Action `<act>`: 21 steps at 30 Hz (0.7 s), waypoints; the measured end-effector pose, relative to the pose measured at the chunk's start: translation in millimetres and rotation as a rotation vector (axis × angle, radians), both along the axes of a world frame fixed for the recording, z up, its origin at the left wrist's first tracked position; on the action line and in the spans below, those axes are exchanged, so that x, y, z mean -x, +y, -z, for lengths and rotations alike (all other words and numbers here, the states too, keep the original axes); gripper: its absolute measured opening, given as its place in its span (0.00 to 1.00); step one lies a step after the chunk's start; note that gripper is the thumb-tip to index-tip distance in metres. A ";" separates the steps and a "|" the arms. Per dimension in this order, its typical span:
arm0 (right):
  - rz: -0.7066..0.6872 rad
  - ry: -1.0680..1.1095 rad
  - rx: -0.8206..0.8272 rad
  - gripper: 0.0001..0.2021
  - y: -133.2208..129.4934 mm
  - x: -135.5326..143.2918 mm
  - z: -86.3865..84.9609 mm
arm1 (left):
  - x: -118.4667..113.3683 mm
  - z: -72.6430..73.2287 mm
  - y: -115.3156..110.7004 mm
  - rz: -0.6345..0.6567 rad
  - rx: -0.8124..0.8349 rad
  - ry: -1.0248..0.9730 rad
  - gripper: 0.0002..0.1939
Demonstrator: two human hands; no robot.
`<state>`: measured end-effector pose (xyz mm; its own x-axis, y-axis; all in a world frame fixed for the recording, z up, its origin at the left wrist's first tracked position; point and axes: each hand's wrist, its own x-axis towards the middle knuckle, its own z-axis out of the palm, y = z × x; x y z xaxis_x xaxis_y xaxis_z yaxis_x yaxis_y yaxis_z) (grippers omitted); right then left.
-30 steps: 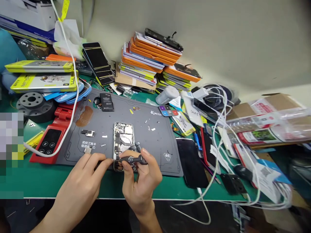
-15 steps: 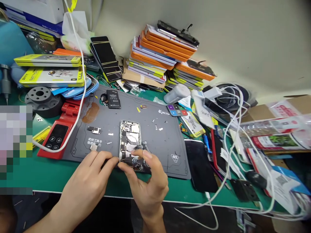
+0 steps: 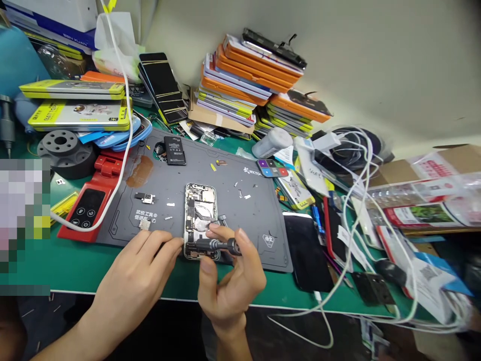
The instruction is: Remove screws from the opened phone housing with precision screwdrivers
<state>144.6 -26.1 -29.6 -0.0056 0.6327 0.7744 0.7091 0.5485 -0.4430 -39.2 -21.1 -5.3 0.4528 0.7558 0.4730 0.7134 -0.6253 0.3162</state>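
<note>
Head view: we have the opened phone [image 3: 201, 200] flat on the mat [image 3: 259, 220], its lower end nearest us, probably so both hands reach it easily. Our left hand [image 3: 130, 268] has its fingertips together at the phone's lower left edge, perhaps to steady it; we cannot tell whether that grip pinches anything. Our right hand [image 3: 235, 283] has its grip closed on the screwdriver [image 3: 206, 244], which lies nearly level across the phone's lower end, an angle that seems to suit holding more than turning. The mat lies on the green surface [image 3: 75, 271], likely to protect it. The battery [image 3: 175, 150] lies near the mat's far edge, and the camera part [image 3: 146, 198] sits left of the phone, both apart from it, which seems to leave room for our fingers.
</note>
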 end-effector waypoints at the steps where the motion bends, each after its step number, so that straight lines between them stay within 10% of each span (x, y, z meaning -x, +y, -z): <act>1: 0.013 -0.002 -0.008 0.33 0.5 0.6 -0.3 | -0.5 -0.7 0.6 0.003 -0.012 0.008 0.11; 21: -0.136 0.254 0.075 0.38 -0.3 0.9 -4.4 | -7.5 -10.5 18.1 0.057 0.119 -0.077 0.03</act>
